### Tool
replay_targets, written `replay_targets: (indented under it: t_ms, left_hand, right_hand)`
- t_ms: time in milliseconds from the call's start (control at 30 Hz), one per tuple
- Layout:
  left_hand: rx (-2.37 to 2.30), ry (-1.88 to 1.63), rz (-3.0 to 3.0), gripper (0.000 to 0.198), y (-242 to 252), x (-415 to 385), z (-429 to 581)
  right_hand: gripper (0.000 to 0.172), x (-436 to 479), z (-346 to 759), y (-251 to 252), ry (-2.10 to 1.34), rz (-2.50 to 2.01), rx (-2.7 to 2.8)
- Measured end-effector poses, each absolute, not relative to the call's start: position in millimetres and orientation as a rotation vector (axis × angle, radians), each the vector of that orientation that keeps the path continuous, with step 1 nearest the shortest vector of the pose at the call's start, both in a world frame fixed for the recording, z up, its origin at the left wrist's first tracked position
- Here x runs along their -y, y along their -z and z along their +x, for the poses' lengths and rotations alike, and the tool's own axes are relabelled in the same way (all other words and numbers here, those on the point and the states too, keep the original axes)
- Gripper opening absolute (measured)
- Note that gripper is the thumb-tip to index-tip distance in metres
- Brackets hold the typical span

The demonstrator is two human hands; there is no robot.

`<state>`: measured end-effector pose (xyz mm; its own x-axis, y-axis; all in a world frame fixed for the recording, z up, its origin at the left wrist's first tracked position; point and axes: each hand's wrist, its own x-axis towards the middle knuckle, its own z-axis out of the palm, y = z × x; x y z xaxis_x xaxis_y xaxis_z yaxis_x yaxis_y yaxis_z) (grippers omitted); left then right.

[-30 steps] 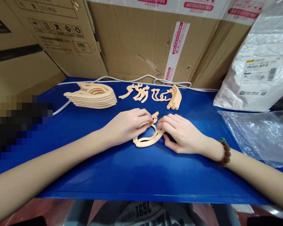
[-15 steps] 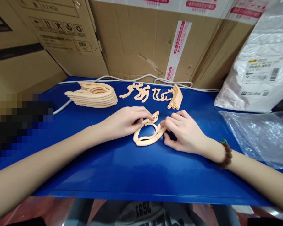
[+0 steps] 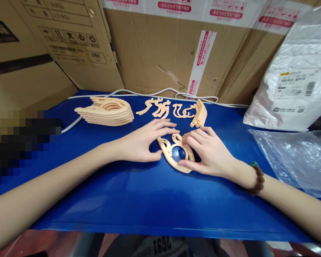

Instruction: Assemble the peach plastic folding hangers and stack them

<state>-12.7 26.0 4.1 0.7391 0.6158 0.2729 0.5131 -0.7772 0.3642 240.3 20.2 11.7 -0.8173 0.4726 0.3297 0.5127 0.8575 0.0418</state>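
Gripping curved beige frame (image 3: 170, 160), right hand (image 3: 209, 153); left hand (image 3: 141, 142) spread; clothing (image 3: 162, 245) printed "2691"

Around my right wrist, just behind my right grip (image 3: 199, 150), I wear a thick brown bracelet (image 3: 259, 181) of rounded, bunched lumps that looks soft, with a small teal piece (image 3: 253, 164) at its far edge. My forearms (image 3: 88, 166) are slim and bare as far as they show, and my left grip (image 3: 149, 141) is bare too, with slender fingers. My clothing (image 3: 139, 247) is dark grey and carries pale digits (image 3: 162, 245), 2691, upside down from my viewpoint.
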Motion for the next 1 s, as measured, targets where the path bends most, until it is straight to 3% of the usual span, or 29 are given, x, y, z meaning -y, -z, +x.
replay_targets:
  t_ms: [100, 267, 1000]
  left_hand:
    - [-0.911, -0.481, 2.665, 0.070, -4.4, -20.8, -9.5]
    - [-0.896, -0.453, 2.585, 0.076, -5.2, -17.6, -7.0]
    - [-0.984, -0.630, 2.655, 0.074, -7.8, -14.2, -4.1]
  right_hand:
    - [0.055, -23.0, 241.0, -10.1, 0.005, -0.673, 2.760]
    - [0.052, -25.1, 242.8, -5.5, -0.145, -0.642, 2.750]
    - [0.046, -22.4, 242.8, -6.0, 0.041, -0.760, 2.539]
